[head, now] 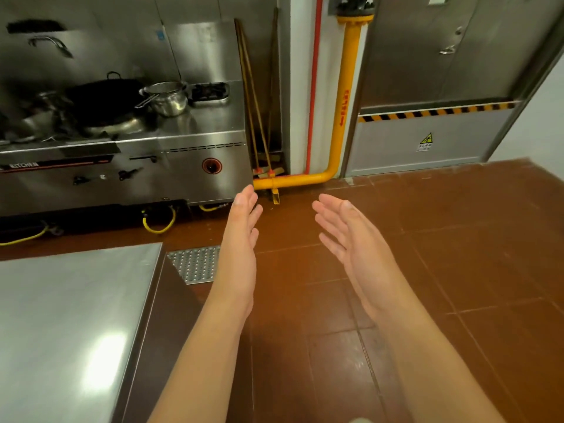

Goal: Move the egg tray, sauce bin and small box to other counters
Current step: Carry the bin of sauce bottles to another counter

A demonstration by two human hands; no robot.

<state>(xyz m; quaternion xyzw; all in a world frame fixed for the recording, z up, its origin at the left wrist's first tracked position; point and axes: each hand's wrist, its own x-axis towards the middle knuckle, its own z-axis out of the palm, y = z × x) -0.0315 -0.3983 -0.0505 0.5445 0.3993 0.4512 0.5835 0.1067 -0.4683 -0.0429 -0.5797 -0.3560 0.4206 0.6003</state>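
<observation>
Both hands are held out over the red tile floor (427, 239), fingers straight and relaxed, palms turned toward each other, holding nothing. The left hand (241, 236) reaches toward 12 o'clock, its fingertips near the bend of the yellow pipe (345, 96). The right hand (351, 236) sits just beside it at 1 o'clock, the two apart.

The egg tray, sauce bin and small box are nowhere in view, so their place relative to the hands cannot be told.

A steel counter (70, 325) fills the 8 o'clock corner, its top bare and shiny. A floor drain (195, 264) lies between its far corner and the left forearm. At 10 o'clock stands the stove (183, 160), carrying a black wok (103, 96), a steel pot (166, 97) and a small tray (210, 93) whose contents are too blurred to name, perhaps dark scraps. Long sticks (253, 111) lean in the gap between stove and pipe. At 2 o'clock is a metal door (442, 56) with a striped band.
</observation>
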